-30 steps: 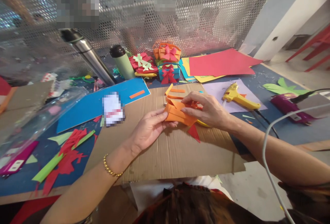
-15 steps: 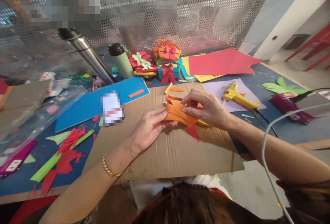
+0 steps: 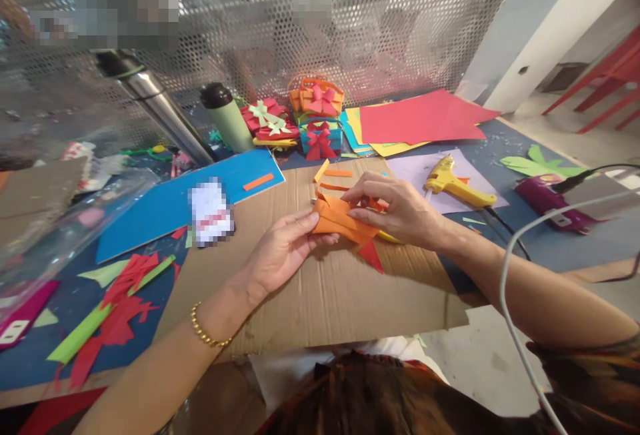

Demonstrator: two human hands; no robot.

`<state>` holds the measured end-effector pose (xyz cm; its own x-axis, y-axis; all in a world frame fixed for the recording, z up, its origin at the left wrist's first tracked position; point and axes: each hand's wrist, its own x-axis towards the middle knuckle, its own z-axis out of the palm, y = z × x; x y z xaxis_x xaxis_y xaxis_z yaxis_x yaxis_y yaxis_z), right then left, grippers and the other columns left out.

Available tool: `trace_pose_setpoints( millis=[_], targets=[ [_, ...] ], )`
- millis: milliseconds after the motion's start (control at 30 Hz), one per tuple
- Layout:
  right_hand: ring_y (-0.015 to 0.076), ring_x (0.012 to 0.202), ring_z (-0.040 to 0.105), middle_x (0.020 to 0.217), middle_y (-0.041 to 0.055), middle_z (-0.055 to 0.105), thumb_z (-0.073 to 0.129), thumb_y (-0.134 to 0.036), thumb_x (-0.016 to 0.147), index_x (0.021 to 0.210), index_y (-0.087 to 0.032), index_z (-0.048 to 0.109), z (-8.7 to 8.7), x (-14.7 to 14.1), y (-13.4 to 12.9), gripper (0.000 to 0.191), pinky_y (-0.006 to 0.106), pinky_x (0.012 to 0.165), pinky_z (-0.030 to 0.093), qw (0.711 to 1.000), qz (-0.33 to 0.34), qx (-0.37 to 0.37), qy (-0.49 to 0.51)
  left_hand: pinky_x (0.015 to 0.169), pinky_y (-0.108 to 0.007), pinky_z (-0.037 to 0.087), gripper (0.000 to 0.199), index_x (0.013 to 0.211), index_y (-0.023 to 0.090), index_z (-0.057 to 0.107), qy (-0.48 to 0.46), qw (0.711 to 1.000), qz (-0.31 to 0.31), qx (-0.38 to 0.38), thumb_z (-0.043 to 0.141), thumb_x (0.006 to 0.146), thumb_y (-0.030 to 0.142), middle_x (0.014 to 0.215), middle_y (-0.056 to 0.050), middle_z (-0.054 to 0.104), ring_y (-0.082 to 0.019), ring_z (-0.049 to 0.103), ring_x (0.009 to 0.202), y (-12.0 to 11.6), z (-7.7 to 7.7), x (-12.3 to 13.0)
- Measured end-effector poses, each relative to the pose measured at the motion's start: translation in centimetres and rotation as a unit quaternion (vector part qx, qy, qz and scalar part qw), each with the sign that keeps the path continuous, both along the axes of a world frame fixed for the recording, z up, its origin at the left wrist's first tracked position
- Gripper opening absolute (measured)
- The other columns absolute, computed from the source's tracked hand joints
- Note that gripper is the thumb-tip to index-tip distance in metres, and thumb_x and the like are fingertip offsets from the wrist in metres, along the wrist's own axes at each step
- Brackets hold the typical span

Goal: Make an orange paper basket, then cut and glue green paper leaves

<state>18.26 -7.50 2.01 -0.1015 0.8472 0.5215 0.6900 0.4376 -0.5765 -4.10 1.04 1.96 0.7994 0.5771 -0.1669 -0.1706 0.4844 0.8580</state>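
Both my hands hold a folded piece of orange paper [image 3: 336,216] above a sheet of brown cardboard [image 3: 300,308]. My left hand [image 3: 285,245] grips its left end, thumb on top and fingers beneath. The fingers and thumb of my right hand [image 3: 395,207] close on its upper right side, hiding part of it. A red paper triangle [image 3: 371,257] lies on the cardboard just below. Part of a yellow-handled tool [image 3: 389,237] shows under my right hand; its kind is hidden. Narrow orange paper strips [image 3: 339,173] lie beyond the folded paper.
A yellow glue gun [image 3: 460,188] rests on lilac paper [image 3: 413,167] at the right. Small paper baskets with bows [image 3: 320,138] stand at the back, beside red sheets [image 3: 420,118] and two bottles [image 3: 230,118]. Red scraps [image 3: 123,318] lie left. A white cable [image 3: 505,288] crosses my right forearm.
The whole view has shifted slightly, so things appear a little further left. Both hands keep their hold on the orange paper, and its upper flap looks lower.
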Motion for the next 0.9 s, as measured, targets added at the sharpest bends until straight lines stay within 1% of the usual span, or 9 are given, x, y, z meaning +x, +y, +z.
trace_pose_setpoints(
  millis=[67,167,267,367,433,533,733,900],
  targets=[
    [0.0169,0.078,0.066,0.096,0.0065,0.075,0.069,-0.021,0.099,0.101,-0.020,0.077,-0.2,-0.1,0.0,0.008,0.032,0.071,0.054,1.000,0.002,0.007,-0.003,0.074,-0.022,0.062,0.048,0.102,0.011,0.085,0.014,1.000,-0.005,0.028,0.102,0.072,0.044,0.102,-0.009,0.080,-0.013,0.073,0.082,-0.2,0.2,0.1],
    [0.0167,0.079,0.067,0.096,0.0067,0.075,0.070,-0.019,0.099,0.104,-0.018,0.076,-0.5,-0.2,0.0,0.008,0.031,0.071,0.055,0.999,0.016,0.031,-0.009,0.055,-0.019,0.053,0.060,0.109,0.012,0.078,0.072,0.993,0.012,0.092,0.104,0.067,0.047,0.082,-0.001,0.073,-0.009,0.064,0.064,-0.6,0.1,0.3],
    [0.0172,0.083,0.068,0.099,0.0071,0.075,0.069,-0.017,0.101,0.107,-0.019,0.076,-0.8,-0.4,0.0,0.009,0.032,0.073,0.056,0.998,0.025,0.054,-0.027,0.046,-0.020,0.047,0.067,0.115,0.014,0.072,0.122,0.981,0.043,0.147,0.100,0.069,0.055,0.073,0.003,0.067,-0.009,0.059,0.055,-0.8,-0.2,0.4],
    [0.0171,0.083,0.067,0.097,0.0062,0.074,0.066,-0.017,0.104,0.109,-0.019,0.076,-1.0,-0.5,-0.1,0.011,0.031,0.073,0.056,0.995,0.029,0.085,-0.046,0.045,-0.023,0.048,0.067,0.110,0.015,0.069,0.146,0.972,0.045,0.177,0.095,0.072,0.064,0.068,0.002,0.066,-0.011,0.059,0.052,-0.8,-0.4,0.4],
    [0.0170,0.082,0.066,0.095,0.0056,0.073,0.064,-0.017,0.105,0.110,-0.019,0.076,-1.0,-0.5,0.0,0.013,0.031,0.072,0.055,0.993,0.030,0.097,-0.055,0.045,-0.023,0.047,0.066,0.105,0.015,0.068,0.158,0.969,0.040,0.188,0.092,0.074,0.068,0.064,0.002,0.065,-0.010,0.057,0.050,-0.8,-0.6,0.4],
    [0.0177,0.084,0.066,0.096,0.0061,0.073,0.061,-0.018,0.107,0.112,-0.020,0.076,-1.1,-0.5,0.1,0.016,0.032,0.072,0.054,0.992,0.030,0.100,-0.071,0.046,-0.023,0.048,0.064,0.101,0.015,0.067,0.159,0.966,0.039,0.199,0.090,0.075,0.069,0.065,0.001,0.066,-0.010,0.057,0.050,-0.7,-0.8,0.2],
    [0.0195,0.086,0.065,0.097,0.0083,0.073,0.056,-0.018,0.110,0.115,-0.020,0.076,-1.3,-0.7,0.1,0.020,0.034,0.074,0.054,0.986,0.023,0.128,-0.100,0.045,-0.022,0.049,0.066,0.102,0.015,0.067,0.151,0.969,0.050,0.191,0.090,0.075,0.070,0.064,0.000,0.067,-0.011,0.060,0.051,-0.6,-0.7,0.3],
    [0.0226,0.092,0.067,0.103,0.0100,0.075,0.049,-0.018,0.111,0.120,-0.022,0.076,-1.1,-1.0,-0.4,0.029,0.040,0.083,0.053,0.986,0.015,0.112,-0.127,0.044,-0.021,0.048,0.064,0.097,0.015,0.067,0.139,0.974,0.048,0.174,0.091,0.074,0.070,0.061,0.000,0.068,-0.011,0.060,0.047,-0.7,-0.5,0.4]
  ],
)
